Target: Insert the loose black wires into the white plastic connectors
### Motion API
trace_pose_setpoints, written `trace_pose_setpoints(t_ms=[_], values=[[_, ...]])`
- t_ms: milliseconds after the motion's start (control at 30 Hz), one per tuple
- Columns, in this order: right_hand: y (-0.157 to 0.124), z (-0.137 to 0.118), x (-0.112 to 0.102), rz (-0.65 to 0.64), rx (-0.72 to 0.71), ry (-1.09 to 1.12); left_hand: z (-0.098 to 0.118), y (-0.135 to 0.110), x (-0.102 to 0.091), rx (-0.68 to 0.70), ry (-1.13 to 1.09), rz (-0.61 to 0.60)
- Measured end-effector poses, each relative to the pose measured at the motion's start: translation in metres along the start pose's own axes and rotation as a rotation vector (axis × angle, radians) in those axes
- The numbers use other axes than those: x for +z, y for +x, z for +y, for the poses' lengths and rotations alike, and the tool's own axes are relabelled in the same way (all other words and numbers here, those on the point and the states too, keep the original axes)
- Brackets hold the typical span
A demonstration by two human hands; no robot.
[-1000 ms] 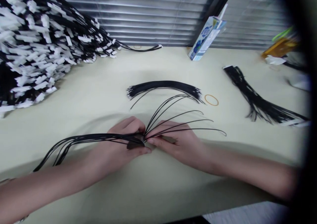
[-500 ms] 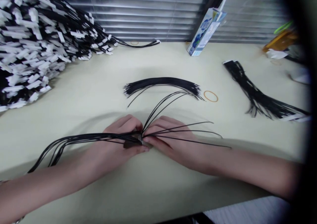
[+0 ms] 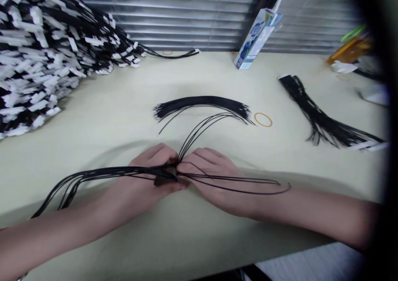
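Observation:
Low over the table, my two hands meet, fingers almost touching. My left hand [image 3: 152,171] is closed on a small dark connector [image 3: 166,175] with black wires [image 3: 102,171] running out to the left. My right hand [image 3: 208,175] is pinched at the connector's right end, where thin black wires come out. Some of these wires [image 3: 197,127] arch up and away; others [image 3: 236,179] lie across the back of my right hand. The right fingertips are mostly hidden, though they pinch at the wires. Just beyond my hands lies a curved bundle of loose black wires [image 3: 202,102] with bare metal tips.
A large heap of black cables with white connectors [image 3: 37,73] fills the left side. A rubber band [image 3: 263,119] lies right of the loose bundle. Farther right are another black cable bundle [image 3: 320,115] and an orange object [image 3: 348,51]. A blue-and-white carton [image 3: 258,38] stands by the blinds [image 3: 180,15].
My right fingers have closed in against the connector. The wires over my right hand have dropped lower, and one more wire now arches upward. The view has shifted slightly.

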State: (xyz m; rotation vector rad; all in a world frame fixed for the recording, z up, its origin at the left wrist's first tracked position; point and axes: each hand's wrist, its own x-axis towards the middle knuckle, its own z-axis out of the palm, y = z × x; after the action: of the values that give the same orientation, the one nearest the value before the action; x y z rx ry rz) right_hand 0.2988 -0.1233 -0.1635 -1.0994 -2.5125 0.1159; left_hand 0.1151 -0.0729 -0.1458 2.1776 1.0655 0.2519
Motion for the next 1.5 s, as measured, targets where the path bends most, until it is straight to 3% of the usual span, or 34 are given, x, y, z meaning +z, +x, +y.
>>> trace_pose_setpoints(t_ms=[133, 300, 467, 567, 1067, 1367, 1500], values=[[0.0004, -0.0003, 0.0002, -0.009, -0.081, -0.098, -0.0009, 0.0, -0.0005, 0.034, -0.003, -0.004], [0.0027, 0.0016, 0.002, 0.067, -0.146, -0.146, -0.0022, 0.0012, -0.0003, 0.031, -0.012, -0.014], [0.0038, 0.0018, -0.0032, -0.08, 0.001, 0.058, -0.001, 0.0011, -0.0006, -0.001, -0.006, -0.031], [0.0035, 0.0013, -0.0046, -0.061, 0.049, 0.131, -0.0009, 0.0006, -0.0008, -0.009, -0.002, -0.032], [0.0, 0.0061, 0.0028, -0.037, -0.012, 0.122, -0.0017, 0.0011, -0.0007, -0.009, 0.028, -0.027], [0.0004, 0.0057, 0.0027, -0.007, -0.113, -0.026, -0.0028, 0.0005, 0.0001, 0.029, -0.005, -0.014], [0.001, 0.0062, 0.0031, -0.026, -0.065, 0.039, -0.0041, -0.0002, 0.001, 0.033, -0.019, -0.007]])
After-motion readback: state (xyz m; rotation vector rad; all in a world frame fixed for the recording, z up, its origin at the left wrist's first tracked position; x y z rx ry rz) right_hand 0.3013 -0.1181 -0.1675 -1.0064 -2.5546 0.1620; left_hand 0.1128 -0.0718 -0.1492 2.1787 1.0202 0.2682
